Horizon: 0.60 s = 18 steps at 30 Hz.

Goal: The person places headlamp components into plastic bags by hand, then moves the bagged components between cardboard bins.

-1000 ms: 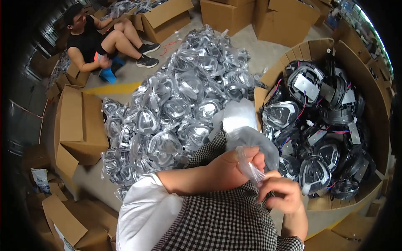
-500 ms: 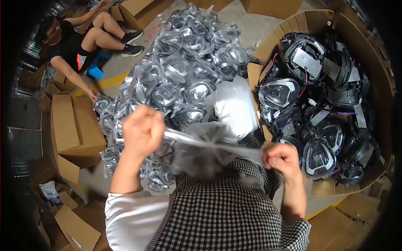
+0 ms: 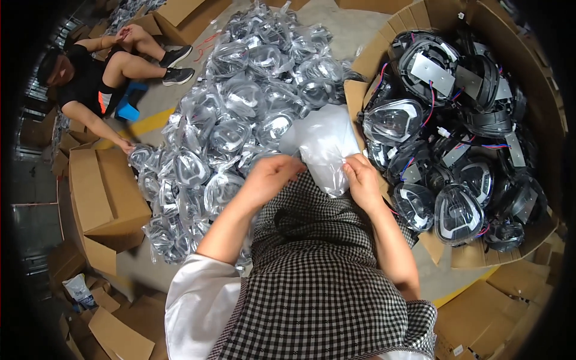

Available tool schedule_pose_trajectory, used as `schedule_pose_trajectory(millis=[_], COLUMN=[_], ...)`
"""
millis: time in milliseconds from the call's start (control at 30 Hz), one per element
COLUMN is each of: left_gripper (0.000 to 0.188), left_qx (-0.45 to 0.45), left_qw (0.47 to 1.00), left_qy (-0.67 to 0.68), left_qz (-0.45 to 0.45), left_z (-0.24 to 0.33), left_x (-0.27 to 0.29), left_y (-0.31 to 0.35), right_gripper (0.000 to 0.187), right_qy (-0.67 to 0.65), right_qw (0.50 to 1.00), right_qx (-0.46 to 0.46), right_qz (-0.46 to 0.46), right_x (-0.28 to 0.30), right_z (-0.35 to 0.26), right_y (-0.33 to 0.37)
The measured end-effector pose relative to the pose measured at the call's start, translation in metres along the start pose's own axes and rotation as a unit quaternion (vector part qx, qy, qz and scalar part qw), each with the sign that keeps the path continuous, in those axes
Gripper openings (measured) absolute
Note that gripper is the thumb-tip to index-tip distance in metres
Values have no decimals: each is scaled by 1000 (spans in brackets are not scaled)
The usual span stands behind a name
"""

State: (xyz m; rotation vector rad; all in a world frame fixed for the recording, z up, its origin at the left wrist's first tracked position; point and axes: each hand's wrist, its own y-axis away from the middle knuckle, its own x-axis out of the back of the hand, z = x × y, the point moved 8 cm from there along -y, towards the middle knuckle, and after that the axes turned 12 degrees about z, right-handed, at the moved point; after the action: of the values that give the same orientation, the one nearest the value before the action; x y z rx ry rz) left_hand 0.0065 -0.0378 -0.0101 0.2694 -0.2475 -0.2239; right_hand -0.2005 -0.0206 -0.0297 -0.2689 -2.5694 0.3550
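A stack of clear plastic bags (image 3: 327, 135) lies in front of me, against the pile of bagged parts. My right hand (image 3: 362, 180) pinches the near right edge of these bags between thumb and fingers. To their left is my left hand (image 3: 270, 178), its fingers loosely bent and pointing toward the bags, with nothing seen in it. Beyond and left of my hands rises a heap of clear-lensed lamp units wrapped in plastic bags (image 3: 243, 99). My lap is covered by a black-and-white checked apron (image 3: 324, 288).
On the right, a large cardboard box (image 3: 384, 57) holds unwrapped black lamp units (image 3: 459, 213) with red and blue wires. At the far left a seated person (image 3: 84, 84) reaches to the heap's edge beside another carton (image 3: 111, 192). Flattened cardboard (image 3: 492, 318) lies lower right.
The bagged bundle stretched between my hands has left them and is out of my grip. Both hands moved forward and closer together; the right now grips the plastic bags.
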Motion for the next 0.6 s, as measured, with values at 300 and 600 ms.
schedule_pose_trajectory(millis=[300,600], left_gripper=[23,36], left_qx=[101,2], left_qw=[946,955], left_qy=[305,271], left_qz=[47,-123], left_z=[-8,42], left_x=[-46,-71], left_y=[-7,77], right_gripper=[10,16], right_qy=[145,5], right_qw=[973,999], right_qx=[181,42], right_qz=[22,-13], right_x=[52,80], right_z=[-90,-113], right_y=[29,34])
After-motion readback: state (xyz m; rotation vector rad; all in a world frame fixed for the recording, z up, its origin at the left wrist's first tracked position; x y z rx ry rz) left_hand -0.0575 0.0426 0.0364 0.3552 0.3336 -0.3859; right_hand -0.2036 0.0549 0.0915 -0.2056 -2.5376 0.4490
